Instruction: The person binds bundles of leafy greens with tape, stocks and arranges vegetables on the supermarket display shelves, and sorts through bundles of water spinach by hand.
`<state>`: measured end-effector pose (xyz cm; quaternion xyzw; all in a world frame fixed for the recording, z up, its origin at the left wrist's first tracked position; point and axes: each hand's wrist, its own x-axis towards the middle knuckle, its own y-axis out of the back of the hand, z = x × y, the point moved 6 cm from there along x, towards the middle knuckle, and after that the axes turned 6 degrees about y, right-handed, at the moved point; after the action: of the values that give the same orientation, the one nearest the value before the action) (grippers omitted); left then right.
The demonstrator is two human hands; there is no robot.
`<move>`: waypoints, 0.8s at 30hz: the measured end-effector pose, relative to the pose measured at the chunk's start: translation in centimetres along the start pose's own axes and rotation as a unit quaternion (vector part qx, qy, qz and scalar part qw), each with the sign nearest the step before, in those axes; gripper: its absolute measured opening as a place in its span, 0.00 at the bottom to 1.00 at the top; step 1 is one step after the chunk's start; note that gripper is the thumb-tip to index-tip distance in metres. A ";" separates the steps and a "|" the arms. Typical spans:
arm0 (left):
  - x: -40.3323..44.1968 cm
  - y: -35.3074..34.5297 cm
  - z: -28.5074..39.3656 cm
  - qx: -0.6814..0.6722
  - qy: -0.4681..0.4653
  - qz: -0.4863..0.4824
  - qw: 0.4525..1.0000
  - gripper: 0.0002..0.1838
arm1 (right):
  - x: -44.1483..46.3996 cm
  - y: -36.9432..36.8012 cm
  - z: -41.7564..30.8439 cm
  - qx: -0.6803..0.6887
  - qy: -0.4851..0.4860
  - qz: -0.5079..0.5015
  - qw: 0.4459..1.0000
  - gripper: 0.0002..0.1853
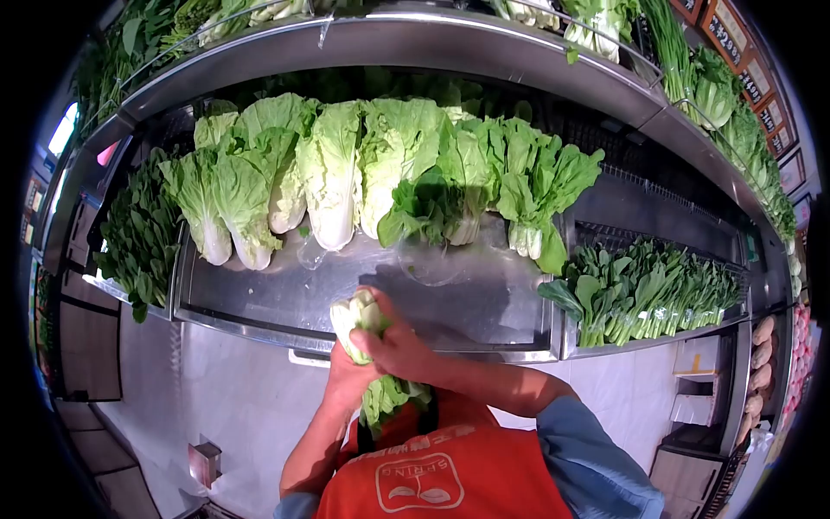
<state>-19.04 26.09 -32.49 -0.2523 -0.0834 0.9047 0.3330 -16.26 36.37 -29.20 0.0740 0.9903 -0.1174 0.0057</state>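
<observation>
In front of my chest I hold a head of leafy greens with a thick white base. Its base points away from me and its green leaves hang toward my apron. My left hand is closed around the stalks from below. Higher up, my right hand wraps the side of the white base, with its thumb across the stalks. Just beyond my hands is a metal display tray. A row of Chinese cabbages stands along its back.
Loose lettuce-like greens lean at the tray's right. Bundled stemmed greens fill the right section, and dark leafy greens the left. A metal shelf edge runs above. A small box is on the floor.
</observation>
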 end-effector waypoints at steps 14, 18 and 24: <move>-1.5 5.1 -1.0 -0.328 0.073 -0.017 0.942 0.32 | 7.5 14.4 -5.8 -0.627 0.240 0.266 0.692 0.53; -1.4 5.2 -1.7 -0.313 0.095 -0.020 0.945 0.32 | 9.0 12.3 -4.1 -0.624 0.178 0.283 0.706 0.59; -1.4 6.1 -3.2 -0.325 0.143 -0.012 0.935 0.30 | 9.4 13.2 -3.9 -0.567 0.224 0.402 0.683 0.46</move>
<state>-19.95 20.45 -36.65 -0.4723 -0.3271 0.7787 0.2522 -23.58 51.31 -28.71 0.4721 0.7143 0.5002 -0.1292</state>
